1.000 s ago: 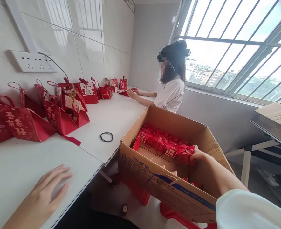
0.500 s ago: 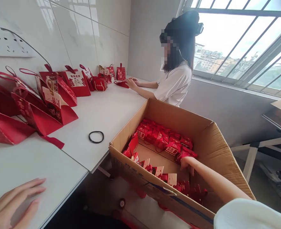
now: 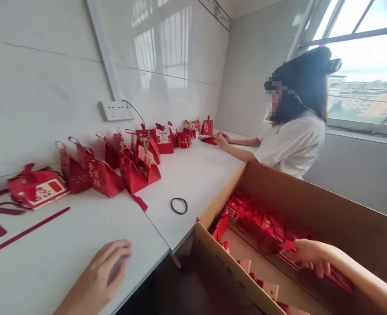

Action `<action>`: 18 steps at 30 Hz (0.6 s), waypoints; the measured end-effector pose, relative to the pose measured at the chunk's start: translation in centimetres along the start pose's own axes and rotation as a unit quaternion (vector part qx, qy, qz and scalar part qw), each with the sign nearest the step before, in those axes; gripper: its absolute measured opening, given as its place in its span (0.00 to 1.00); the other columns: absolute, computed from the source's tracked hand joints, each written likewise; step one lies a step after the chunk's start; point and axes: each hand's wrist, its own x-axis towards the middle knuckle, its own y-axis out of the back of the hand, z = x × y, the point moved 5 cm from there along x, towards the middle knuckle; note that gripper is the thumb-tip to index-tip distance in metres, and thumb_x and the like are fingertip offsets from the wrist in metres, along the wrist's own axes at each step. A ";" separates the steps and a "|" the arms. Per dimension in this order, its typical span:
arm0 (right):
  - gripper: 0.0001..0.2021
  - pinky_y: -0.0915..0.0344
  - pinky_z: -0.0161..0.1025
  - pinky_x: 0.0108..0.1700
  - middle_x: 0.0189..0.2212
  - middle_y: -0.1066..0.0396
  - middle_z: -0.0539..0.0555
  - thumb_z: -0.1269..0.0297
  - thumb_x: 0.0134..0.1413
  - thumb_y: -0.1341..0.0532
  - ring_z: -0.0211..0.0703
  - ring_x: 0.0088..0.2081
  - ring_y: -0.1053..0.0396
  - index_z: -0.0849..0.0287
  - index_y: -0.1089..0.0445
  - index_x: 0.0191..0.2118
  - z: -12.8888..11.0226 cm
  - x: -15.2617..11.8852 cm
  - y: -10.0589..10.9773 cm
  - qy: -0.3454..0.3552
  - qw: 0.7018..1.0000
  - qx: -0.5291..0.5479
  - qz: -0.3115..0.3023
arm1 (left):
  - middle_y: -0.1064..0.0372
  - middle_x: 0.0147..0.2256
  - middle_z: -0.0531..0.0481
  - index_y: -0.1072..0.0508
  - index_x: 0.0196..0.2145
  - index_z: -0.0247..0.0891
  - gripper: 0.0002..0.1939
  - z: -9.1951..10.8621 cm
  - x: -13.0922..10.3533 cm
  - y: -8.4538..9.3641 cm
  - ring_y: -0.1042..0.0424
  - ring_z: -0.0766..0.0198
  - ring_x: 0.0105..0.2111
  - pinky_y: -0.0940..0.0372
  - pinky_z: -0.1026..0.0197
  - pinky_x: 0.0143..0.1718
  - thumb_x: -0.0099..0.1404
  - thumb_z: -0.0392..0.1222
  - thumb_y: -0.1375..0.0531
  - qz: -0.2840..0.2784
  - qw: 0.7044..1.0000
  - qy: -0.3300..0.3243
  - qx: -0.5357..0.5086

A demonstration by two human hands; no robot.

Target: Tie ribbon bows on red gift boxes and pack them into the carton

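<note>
My right hand (image 3: pixel 314 256) reaches into the cardboard box (image 3: pixel 314 194). Its thumb and fingers pinch the red ribbon at the top of a red gift box (image 3: pixel 288 259) with a white label, which sits at the near end of a packed row. That hand covers part of the gift box. On the white table (image 3: pixel 141 258), my left hand (image 3: pixel 103 269) lies with fingers stretched forward and slightly bent, holding nothing. A black hair tie (image 3: pixel 179 206) lies beyond it, near the cardboard box.
Several red gift boxes (image 3: pixel 105 177) line the tiled wall, below a power strip (image 3: pixel 117 110). Loose red ribbon strips (image 3: pixel 32 228) lie at the table's left. A co-worker (image 3: pixel 292 140) in a white top sits behind the cardboard box, hands on a flat red piece (image 3: pixel 208 139).
My view has swung left, so the table and the cardboard box appear farther right. My right hand stays inside the cardboard box, its fingers now at a ribbon. My left hand still rests on the table.
</note>
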 end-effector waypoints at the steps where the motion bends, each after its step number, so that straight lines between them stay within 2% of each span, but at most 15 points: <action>1: 0.12 0.36 0.38 0.24 0.21 0.32 0.52 0.60 0.49 0.35 0.39 0.20 0.32 0.62 0.32 0.22 -2.1 0.9 -0.8 0.014 0.997 -0.020 -0.073 | 0.29 0.42 0.50 0.30 0.35 0.47 0.08 0.6 0.1 0.5 0.28 0.58 0.41 0.28 0.60 0.39 0.61 0.39 0.48 0.015 1.000 0.007 -0.007; 2: 0.18 0.40 0.39 0.22 0.16 0.36 0.51 0.60 0.46 0.34 0.39 0.15 0.35 0.59 0.37 0.14 -4.5 1.6 -1.4 0.043 0.987 -0.053 -0.147 | 0.30 0.43 0.49 0.31 0.35 0.45 0.09 1.1 0.2 0.9 0.29 0.59 0.43 0.29 0.60 0.40 0.62 0.38 0.49 0.025 0.999 0.023 -0.010; 3: 0.22 0.42 0.41 0.22 0.14 0.38 0.52 0.59 0.45 0.34 0.40 0.14 0.36 0.56 0.42 0.10 -7.3 1.9 -2.2 0.090 0.960 -0.112 -0.241 | 0.31 0.43 0.48 0.31 0.34 0.44 0.09 1.5 0.3 1.2 0.29 0.59 0.45 0.30 0.60 0.41 0.62 0.36 0.50 0.031 0.999 0.024 -0.013; 4: 0.22 0.41 0.43 0.25 0.15 0.37 0.54 0.57 0.47 0.36 0.42 0.16 0.35 0.54 0.43 0.10 -10.6 1.8 -2.5 0.161 0.931 -0.163 -0.285 | 0.31 0.43 0.48 0.31 0.34 0.44 0.10 2.1 0.3 1.4 0.30 0.60 0.45 0.30 0.60 0.43 0.62 0.34 0.51 0.035 0.999 0.015 -0.015; 6: 0.18 0.39 0.45 0.33 0.22 0.31 0.57 0.53 0.49 0.40 0.48 0.26 0.29 0.52 0.39 0.14 -18.1 0.7 -2.4 0.318 0.887 -0.191 -0.276 | 0.31 0.41 0.47 0.32 0.34 0.42 0.11 2.9 0.2 1.7 0.31 0.61 0.46 0.31 0.59 0.44 0.61 0.31 0.51 0.054 0.998 -0.007 -0.014; 8: 0.13 0.39 0.45 0.36 0.26 0.29 0.57 0.52 0.52 0.43 0.51 0.33 0.29 0.51 0.34 0.21 -25.6 -2.0 -2.8 0.431 0.845 -0.158 -0.274 | 0.32 0.40 0.46 0.33 0.34 0.41 0.11 3.2 0.1 2.0 0.32 0.60 0.45 0.32 0.58 0.44 0.60 0.28 0.51 0.091 0.996 -0.019 -0.009; 11: 0.11 0.39 0.41 0.34 0.28 0.27 0.54 0.55 0.53 0.45 0.48 0.33 0.30 0.51 0.30 0.28 -35.3 -9.0 -5.8 0.558 0.747 -0.107 -0.346 | 0.31 0.38 0.44 0.33 0.34 0.39 0.12 2.8 -0.2 2.5 0.31 0.59 0.43 0.33 0.55 0.43 0.56 0.27 0.50 0.146 0.988 -0.054 0.020; 13: 0.09 0.41 0.38 0.32 0.27 0.27 0.53 0.59 0.51 0.44 0.46 0.30 0.31 0.54 0.30 0.27 -40.3 -14.6 -8.9 0.622 0.674 -0.068 -0.391 | 0.31 0.37 0.45 0.32 0.33 0.40 0.11 1.3 -0.6 3.1 0.31 0.58 0.42 0.34 0.54 0.43 0.54 0.28 0.49 0.157 0.984 -0.063 0.052; 14: 0.07 0.41 0.37 0.31 0.26 0.27 0.52 0.62 0.49 0.43 0.45 0.30 0.31 0.55 0.30 0.26 -42.2 -17.4 -10.6 0.641 0.647 -0.045 -0.410 | 0.31 0.36 0.46 0.32 0.32 0.40 0.11 0.1 -1.1 3.7 0.31 0.59 0.41 0.34 0.55 0.43 0.54 0.29 0.48 0.164 0.983 -0.046 0.068; 16: 0.06 0.41 0.35 0.30 0.26 0.26 0.52 0.66 0.48 0.43 0.43 0.30 0.30 0.56 0.30 0.25 -45.3 -22.7 -14.1 0.669 0.612 -0.017 -0.421 | 0.31 0.36 0.47 0.32 0.33 0.40 0.11 -3.0 -2.8 5.6 0.31 0.59 0.40 0.34 0.55 0.42 0.53 0.28 0.48 0.190 0.977 0.017 0.100; 18: 0.08 0.40 0.34 0.32 0.27 0.26 0.51 0.68 0.50 0.45 0.41 0.30 0.30 0.57 0.30 0.26 -47.4 -27.6 -17.3 0.687 0.593 0.016 -0.419 | 0.32 0.37 0.46 0.33 0.34 0.40 0.13 -6.3 -5.8 8.4 0.32 0.59 0.40 0.34 0.55 0.41 0.53 0.27 0.49 0.233 0.958 0.100 0.132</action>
